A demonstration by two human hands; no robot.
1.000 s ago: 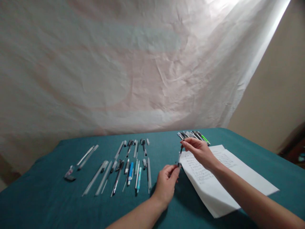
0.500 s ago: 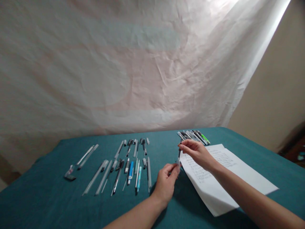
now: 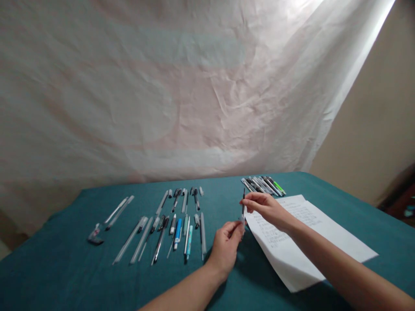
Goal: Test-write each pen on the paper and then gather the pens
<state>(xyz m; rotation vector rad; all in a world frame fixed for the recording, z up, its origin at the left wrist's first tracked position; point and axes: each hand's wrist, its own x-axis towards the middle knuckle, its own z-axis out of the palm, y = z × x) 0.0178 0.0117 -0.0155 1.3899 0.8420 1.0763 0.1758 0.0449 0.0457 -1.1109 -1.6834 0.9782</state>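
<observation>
My right hand [image 3: 267, 209] pinches the upper end of a thin dark pen [image 3: 243, 209] held almost upright over the teal tablecloth [image 3: 81, 276]. My left hand [image 3: 227, 246] is closed on the pen's lower end, where a small clear part shows. Both hands meet just left of a handwritten white sheet of paper [image 3: 311, 242].
Several pens and pen parts [image 3: 171, 229] lie in rows on the left half of the table. A bunch of pens [image 3: 263, 185] lies at the far edge above the paper. A small dark piece [image 3: 94, 236] rests at the far left. A creased white sheet hangs behind.
My right hand has dropped slightly and tipped the pen more upright. My left hand stays at the pen's lower end and has barely moved.
</observation>
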